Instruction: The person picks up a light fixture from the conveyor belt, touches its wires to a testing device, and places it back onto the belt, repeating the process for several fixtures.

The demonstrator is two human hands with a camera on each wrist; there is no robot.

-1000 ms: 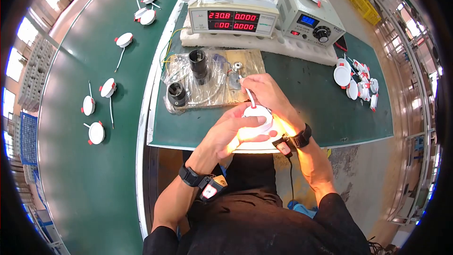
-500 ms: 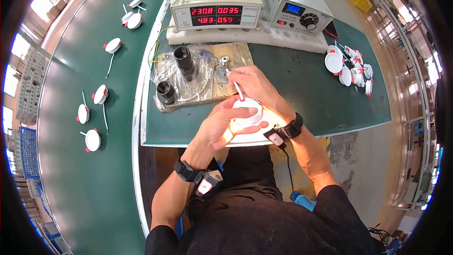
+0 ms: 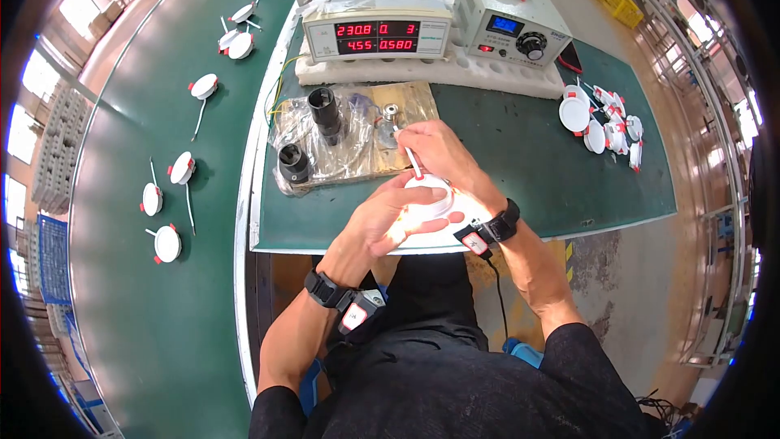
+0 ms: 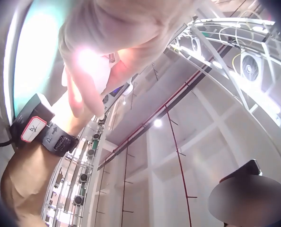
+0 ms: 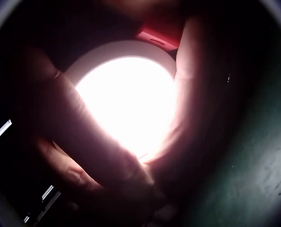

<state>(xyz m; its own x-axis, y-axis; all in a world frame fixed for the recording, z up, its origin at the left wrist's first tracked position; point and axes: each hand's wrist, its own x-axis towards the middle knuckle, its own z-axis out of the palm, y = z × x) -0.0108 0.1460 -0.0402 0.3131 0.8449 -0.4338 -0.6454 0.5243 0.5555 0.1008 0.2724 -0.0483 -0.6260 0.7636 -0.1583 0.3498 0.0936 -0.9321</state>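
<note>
My left hand [image 3: 383, 215] grips a round white lamp [image 3: 431, 195] with its thumb across the back, above the bench's front edge. The lamp is lit; its glowing face [image 5: 128, 101] fills the middle of the right wrist view, with fingers around its rim. A white cable [image 3: 413, 161] rises from the lamp, and my right hand [image 3: 443, 154] pinches its end at a small metal fitting [image 3: 391, 112] on the plastic-covered board [image 3: 357, 161]. The contact at the cable's tip is hidden by the fingers.
A meter [image 3: 378, 32] with red digits and a grey box [image 3: 516, 28] with a knob stand on white foam [image 3: 325, 73] behind. Two black sockets [image 3: 325, 114] stand on the board's left. Several lamps [image 3: 574, 114] lie at the right, others [image 3: 167, 244] along the green belt [image 3: 154, 309].
The lamp was unlit on the meter's reading a second ago, with zeros shown; the digits rose, then changed slightly. Both hands keep their hold while the head view has shifted.
</note>
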